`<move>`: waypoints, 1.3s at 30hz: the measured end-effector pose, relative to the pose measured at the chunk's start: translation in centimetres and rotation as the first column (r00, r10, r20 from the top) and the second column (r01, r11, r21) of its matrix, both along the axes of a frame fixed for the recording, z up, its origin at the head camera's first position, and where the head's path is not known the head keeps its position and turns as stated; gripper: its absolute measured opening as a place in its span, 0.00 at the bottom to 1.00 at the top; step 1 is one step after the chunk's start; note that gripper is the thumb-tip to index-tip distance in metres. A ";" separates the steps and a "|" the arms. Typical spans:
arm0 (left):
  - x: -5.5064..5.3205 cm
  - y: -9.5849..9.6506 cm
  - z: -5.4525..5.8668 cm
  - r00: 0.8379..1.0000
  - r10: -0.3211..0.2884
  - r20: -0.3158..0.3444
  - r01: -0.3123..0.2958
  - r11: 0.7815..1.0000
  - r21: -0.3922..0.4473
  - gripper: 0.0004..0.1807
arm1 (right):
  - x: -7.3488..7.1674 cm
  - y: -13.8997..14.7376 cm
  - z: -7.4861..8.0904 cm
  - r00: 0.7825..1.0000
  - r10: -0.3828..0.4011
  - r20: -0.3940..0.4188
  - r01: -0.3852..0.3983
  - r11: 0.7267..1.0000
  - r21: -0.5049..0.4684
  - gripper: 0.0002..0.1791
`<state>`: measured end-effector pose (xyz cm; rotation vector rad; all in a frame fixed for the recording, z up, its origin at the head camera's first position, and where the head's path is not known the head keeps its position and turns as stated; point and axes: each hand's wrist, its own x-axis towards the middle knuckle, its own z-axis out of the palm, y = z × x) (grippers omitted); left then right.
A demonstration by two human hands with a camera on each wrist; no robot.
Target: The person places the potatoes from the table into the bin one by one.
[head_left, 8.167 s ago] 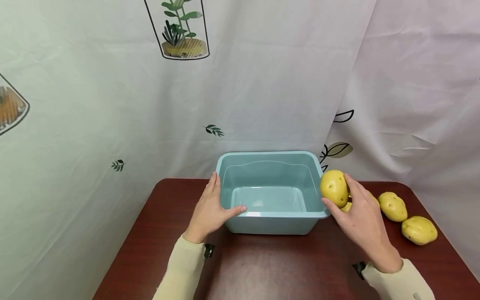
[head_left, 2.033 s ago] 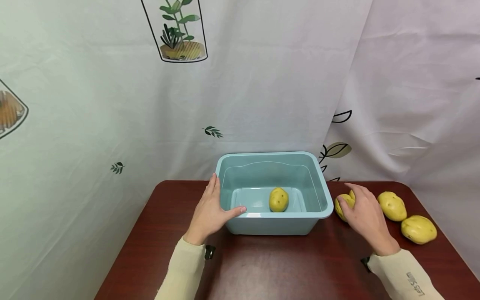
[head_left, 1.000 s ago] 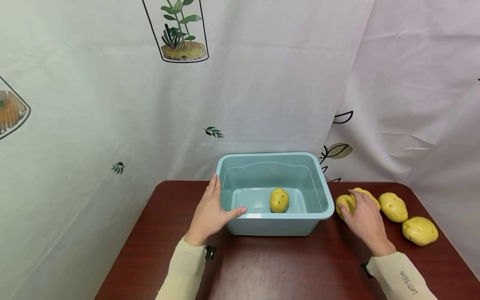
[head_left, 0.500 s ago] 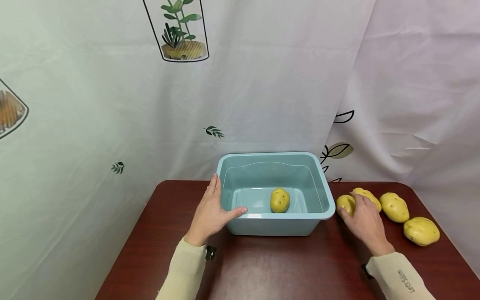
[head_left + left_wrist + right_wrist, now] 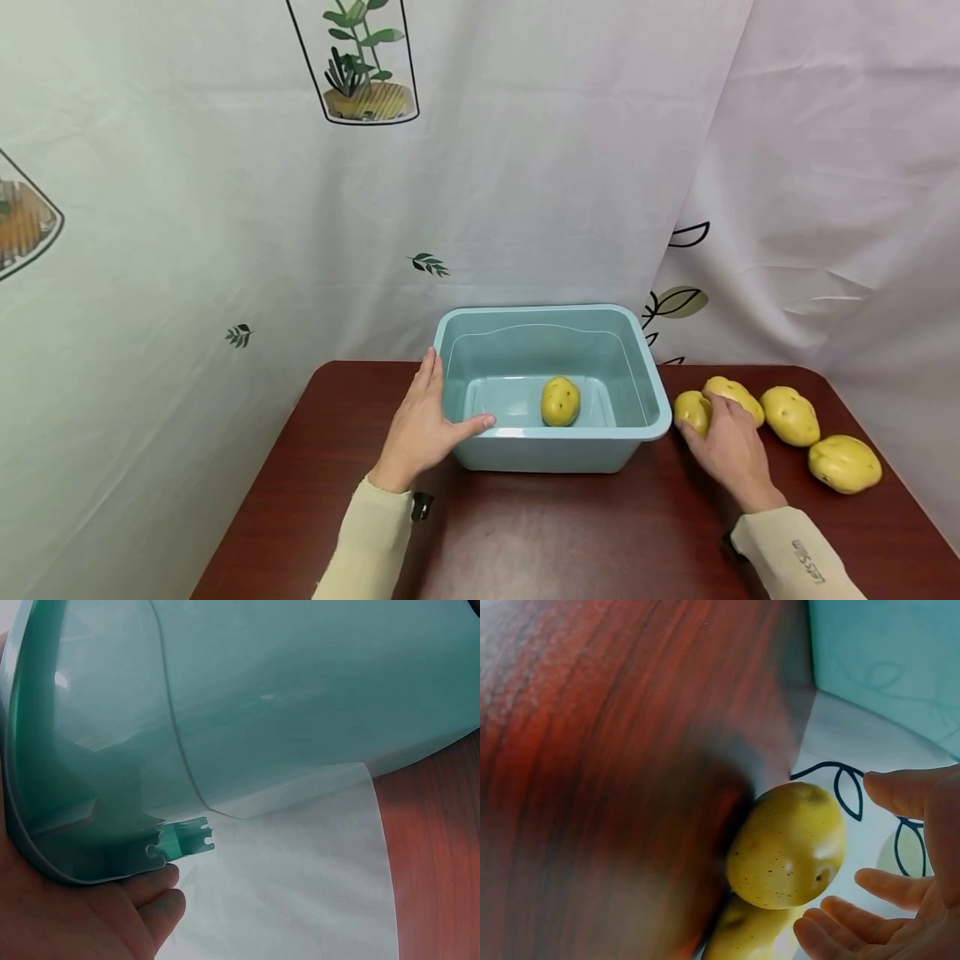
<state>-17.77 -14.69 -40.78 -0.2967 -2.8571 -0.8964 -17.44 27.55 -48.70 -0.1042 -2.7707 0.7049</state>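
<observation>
A light blue plastic basin [image 5: 555, 450] stands on the table with one yellow potato [image 5: 560, 401] on its floor. My left hand [image 5: 423, 425] rests at the basin's near left corner, fingers straight along the side, thumb over the front rim. In the left wrist view, two fingertips [image 5: 163, 911] show below the rim. To the basin's right, my right hand [image 5: 731, 450] is spread over the nearest potato [image 5: 692, 410]. A gap shows between the thumb [image 5: 892, 791] and that potato in the right wrist view. Another potato [image 5: 737, 398] lies just behind it, partly covered by my fingers.
Two further potatoes, a farther one [image 5: 791, 416] and a nearer one [image 5: 845, 464], lie by the table's right edge. The dark red wooden table [image 5: 540, 533] meets a white printed cloth [image 5: 525, 167] at the back.
At 8.2 s ago my right hand held a potato at the basin's right rim; one now lies inside. Since then the right hand has come down over the remaining potatoes. The left hand has stayed.
</observation>
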 end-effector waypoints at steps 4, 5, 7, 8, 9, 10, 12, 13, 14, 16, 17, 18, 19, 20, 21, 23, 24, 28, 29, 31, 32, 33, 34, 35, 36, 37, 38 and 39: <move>0.0 0.0 0.0 1.000 0.005 0.001 -0.005 1.000 0.000 0.71 | 0.0 0.0 -0.3 1.000 0.002 -0.015 -0.001 1.000 0.003 0.36; 0.0 0.0 0.0 1.000 0.004 0.001 -0.004 1.000 0.003 0.71 | -0.1 0.0 -0.4 1.000 0.002 -0.017 -0.002 1.000 0.004 0.36; 0.1 0.0 0.1 1.000 0.007 0.008 -0.007 1.000 0.004 0.70 | -0.1 0.0 -0.5 1.000 0.002 -0.015 -0.002 1.000 0.004 0.36; 0.1 0.0 0.1 1.000 0.007 0.012 -0.007 1.000 0.005 0.70 | -0.1 0.0 -0.5 1.000 0.002 -0.013 -0.002 1.000 0.004 0.36; 0.1 0.1 0.1 1.000 0.007 0.014 -0.007 1.000 0.004 0.70 | -0.1 0.1 -0.6 1.000 0.003 -0.010 -0.003 1.000 0.004 0.36; 0.1 0.1 0.1 1.000 0.007 0.017 -0.007 1.000 0.004 0.70 | -0.1 0.1 -0.6 1.000 0.002 -0.007 -0.002 1.000 0.004 0.37; 0.1 0.1 0.0 1.000 0.008 0.020 -0.008 1.000 0.002 0.70 | -0.2 0.2 -0.7 1.000 0.000 0.004 0.000 1.000 0.004 0.37; 0.1 0.1 0.0 1.000 0.008 0.017 -0.008 1.000 0.002 0.70 | -0.2 0.2 -0.7 1.000 -0.003 0.011 0.002 1.000 0.005 0.37; 0.1 0.1 0.0 1.000 0.008 0.014 -0.008 1.000 0.003 0.71 | -0.3 0.2 -0.8 1.000 -0.004 0.016 0.004 1.000 0.005 0.38; 0.1 0.1 0.0 1.000 0.008 0.008 -0.008 1.000 0.003 0.71 | -0.3 0.3 -0.8 1.000 -0.009 0.029 0.009 1.000 0.006 0.38; 0.1 0.1 0.0 1.000 0.007 0.004 -0.007 1.000 0.003 0.71 | -0.3 0.3 -0.8 0.999 -0.012 0.037 0.012 1.000 0.006 0.39; 0.1 0.1 0.0 1.000 0.006 0.002 -0.006 1.000 0.005 0.70 | -0.3 0.3 -0.8 0.999 -0.015 0.043 0.015 1.000 0.005 0.39; 0.1 0.1 0.0 1.000 0.006 -0.001 -0.006 1.000 0.004 0.70 | -0.4 0.3 -0.8 0.999 -0.017 0.050 0.017 1.000 0.004 0.39; 0.1 0.1 0.0 1.000 0.006 -0.001 -0.006 1.000 0.004 0.70 | -0.4 0.3 -0.9 0.998 -0.019 0.056 0.019 1.000 0.003 0.40; 0.1 0.1 0.0 1.000 0.007 0.001 -0.007 1.000 0.004 0.70 | -0.4 0.3 -0.9 0.998 -0.022 0.062 0.022 1.000 0.002 0.40; 0.1 0.1 0.0 1.000 0.008 0.008 -0.008 1.000 0.004 0.70 | -0.4 0.3 -0.9 0.997 -0.027 0.074 0.027 1.000 -0.001 0.41; 0.1 0.1 0.0 1.000 0.009 0.011 -0.009 1.000 0.003 0.70 | -0.4 0.3 -1.0 0.996 -0.029 0.078 0.029 1.000 -0.002 0.41; 0.1 0.1 0.0 1.000 0.010 0.020 -0.010 1.000 -0.001 0.70 | -0.4 0.1 -1.2 0.996 -0.037 0.084 0.037 0.999 -0.005 0.42; 0.1 0.1 0.0 1.000 0.010 0.020 -0.010 1.000 -0.002 0.70 | -0.4 0.1 -1.3 0.996 -0.038 0.083 0.039 0.999 -0.004 0.42; 0.1 0.1 0.0 1.000 0.010 0.019 -0.010 1.000 0.000 0.70 | -0.4 0.0 -1.4 0.996 -0.040 0.081 0.040 0.999 -0.003 0.42; 0.0 0.0 -0.1 1.000 0.009 0.018 -0.009 1.000 0.000 0.70 | -0.4 0.0 -1.4 0.996 -0.040 0.080 0.041 0.999 -0.003 0.42; 0.0 0.0 -0.1 1.000 0.010 0.019 -0.010 1.000 -0.001 0.70 | -0.4 0.1 -1.5 0.996 -0.041 0.078 0.041 0.999 -0.003 0.42; 0.0 0.0 -0.1 1.000 0.011 0.019 -0.011 1.000 0.000 0.70 | -0.4 0.1 -1.5 0.997 -0.040 0.073 0.040 0.999 -0.003 0.42; 0.0 0.0 0.0 1.000 0.011 0.019 -0.011 1.000 0.002 0.70 | -0.4 0.0 -1.6 0.997 -0.040 0.068 0.040 0.999 -0.004 0.42; 0.0 0.0 0.0 1.000 0.012 0.020 -0.012 1.000 0.002 0.70 | -0.4 0.1 -1.6 0.997 -0.038 0.064 0.039 0.999 -0.006 0.43; 0.0 0.0 0.0 1.000 0.012 0.020 -0.012 1.000 0.001 0.71 | -0.4 0.0 -1.7 0.998 -0.037 0.058 0.038 0.999 -0.007 0.43; 0.1 0.0 0.0 1.000 0.012 0.022 -0.012 1.000 0.001 0.71 | -0.4 0.0 -1.7 0.998 -0.036 0.052 0.037 0.999 -0.007 0.43; 0.1 0.0 0.1 1.000 0.013 0.024 -0.013 1.000 0.000 0.71 | -0.4 0.1 -1.8 0.998 -0.036 0.046 0.036 0.999 -0.007 0.43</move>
